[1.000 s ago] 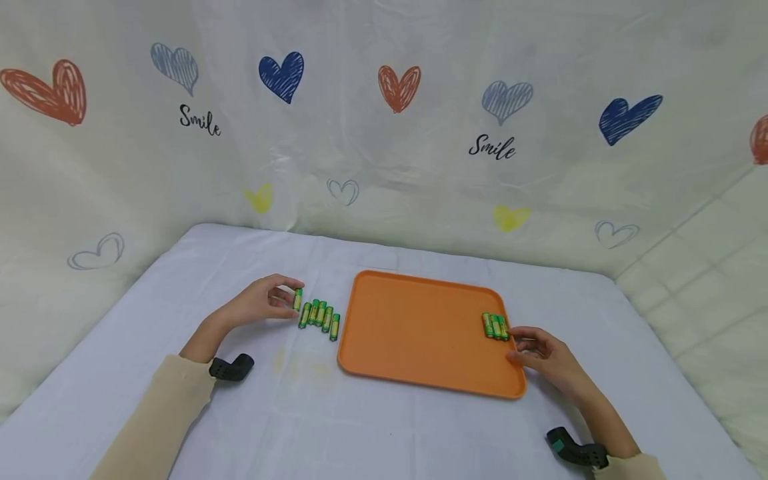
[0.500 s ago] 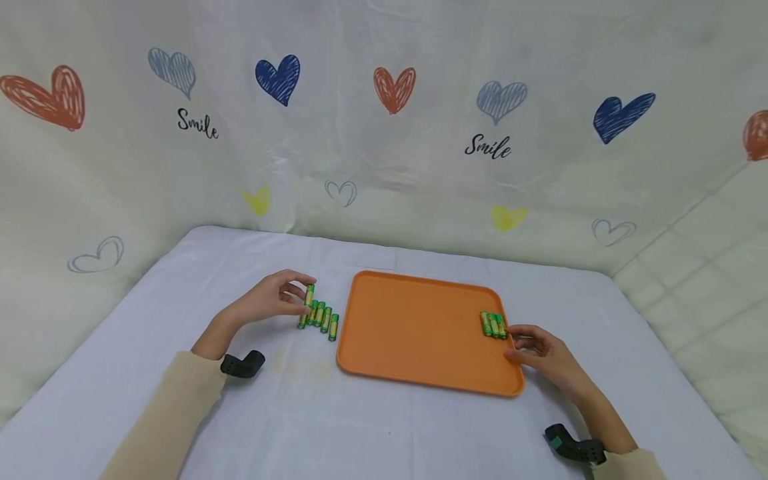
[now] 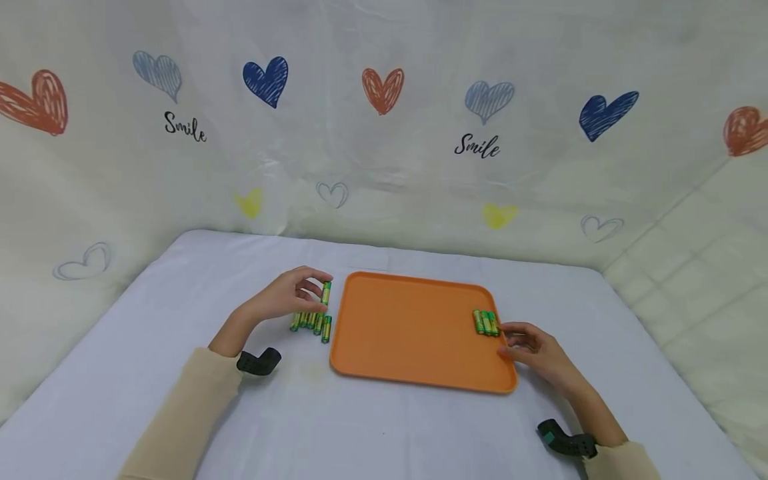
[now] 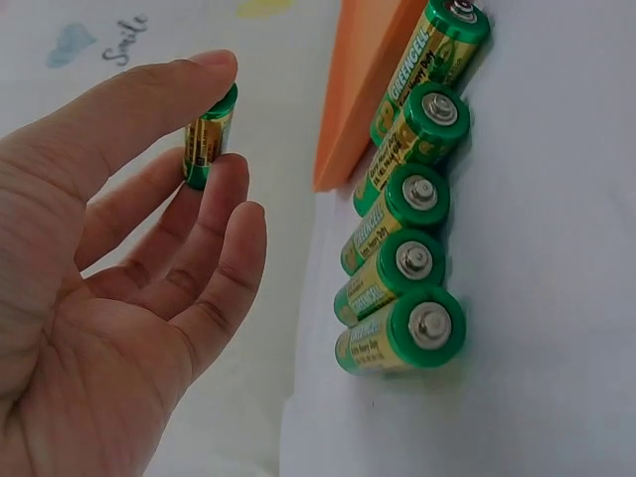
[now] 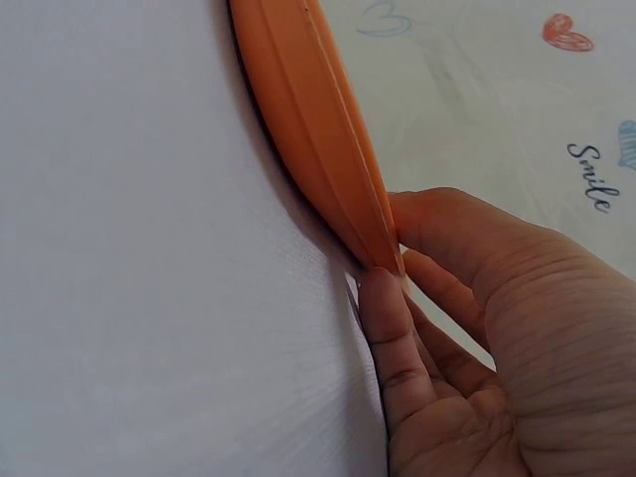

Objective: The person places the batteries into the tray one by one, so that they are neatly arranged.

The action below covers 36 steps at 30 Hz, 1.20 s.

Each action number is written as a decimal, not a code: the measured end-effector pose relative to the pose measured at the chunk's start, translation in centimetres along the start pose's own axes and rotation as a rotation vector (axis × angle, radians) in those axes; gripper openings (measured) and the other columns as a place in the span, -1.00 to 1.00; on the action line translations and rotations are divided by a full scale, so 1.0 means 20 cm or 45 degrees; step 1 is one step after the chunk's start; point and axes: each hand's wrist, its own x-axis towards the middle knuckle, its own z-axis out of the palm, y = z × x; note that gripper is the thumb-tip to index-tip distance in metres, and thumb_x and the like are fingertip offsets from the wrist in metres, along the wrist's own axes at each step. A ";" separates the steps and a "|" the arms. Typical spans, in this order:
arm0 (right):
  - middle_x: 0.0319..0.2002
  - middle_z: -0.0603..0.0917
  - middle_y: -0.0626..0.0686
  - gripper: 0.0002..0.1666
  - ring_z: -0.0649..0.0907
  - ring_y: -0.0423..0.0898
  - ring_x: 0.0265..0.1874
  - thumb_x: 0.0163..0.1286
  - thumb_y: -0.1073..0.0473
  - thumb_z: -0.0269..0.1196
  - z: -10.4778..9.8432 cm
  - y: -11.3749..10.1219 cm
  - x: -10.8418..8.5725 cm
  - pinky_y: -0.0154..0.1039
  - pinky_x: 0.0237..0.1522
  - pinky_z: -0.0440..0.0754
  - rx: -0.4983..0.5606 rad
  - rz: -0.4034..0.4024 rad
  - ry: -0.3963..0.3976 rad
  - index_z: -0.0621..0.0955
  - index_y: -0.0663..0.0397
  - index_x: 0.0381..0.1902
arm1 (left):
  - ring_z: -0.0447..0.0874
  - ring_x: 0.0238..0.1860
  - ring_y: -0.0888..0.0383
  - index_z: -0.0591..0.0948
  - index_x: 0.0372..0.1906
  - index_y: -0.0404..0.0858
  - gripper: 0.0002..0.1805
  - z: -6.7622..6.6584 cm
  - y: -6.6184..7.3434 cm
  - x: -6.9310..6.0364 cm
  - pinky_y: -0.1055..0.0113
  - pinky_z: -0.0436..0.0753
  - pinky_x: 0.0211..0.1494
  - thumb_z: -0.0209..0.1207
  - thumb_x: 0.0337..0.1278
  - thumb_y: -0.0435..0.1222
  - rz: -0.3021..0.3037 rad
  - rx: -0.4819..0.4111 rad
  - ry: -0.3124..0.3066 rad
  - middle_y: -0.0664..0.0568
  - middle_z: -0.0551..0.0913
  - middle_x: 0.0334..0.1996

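Batteries, three seemingly done, lie inside the tray by its right rim; left of it, five batteries on the worktop seemingly remain; fingers of the left hand pinch one battery; fingers of the right hand pinch that rim.

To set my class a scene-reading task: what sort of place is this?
Probably a makeshift tabletop workspace: a white-covered table, a heart-printed backdrop behind it, and an orange tray holding three batteries.

Batteries looked glossy, terminals shiny metal. Tray appeared smooth plastic, low sheen. Worktop appeared cloth-covered, matt. Backdrop showed faint gloss; sleeves were matt cloth.
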 end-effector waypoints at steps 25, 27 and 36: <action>0.00 0.57 0.20 -0.40 0.58 -0.29 -0.20 0.29 0.12 0.37 -0.01 0.03 -0.01 -0.42 -0.18 0.56 0.045 -0.009 0.002 0.48 0.23 0.21 | 0.61 -0.03 0.04 0.47 0.24 -0.40 -0.37 0.18 0.13 0.20 0.28 0.64 0.05 0.41 0.05 -0.32 0.122 -0.010 -0.128 -0.11 0.51 0.11; 0.00 0.58 0.20 -0.40 0.59 -0.28 -0.20 0.29 0.12 0.38 -0.01 0.02 -0.02 -0.42 -0.18 0.57 0.052 -0.008 0.006 0.49 0.23 0.21 | 0.62 -0.03 0.05 0.47 0.24 -0.40 -0.37 0.19 0.14 0.21 0.28 0.63 0.06 0.41 0.04 -0.33 0.135 -0.011 -0.133 -0.11 0.51 0.11; 0.01 0.57 0.20 -0.41 0.59 -0.27 -0.20 0.27 0.14 0.38 0.00 0.03 -0.01 -0.42 -0.18 0.56 0.069 -0.016 0.009 0.49 0.24 0.20 | 0.63 0.01 0.02 0.48 0.23 -0.41 -0.37 0.25 0.17 0.26 0.25 0.62 0.09 0.41 0.03 -0.36 0.191 -0.067 -0.185 -0.14 0.48 0.16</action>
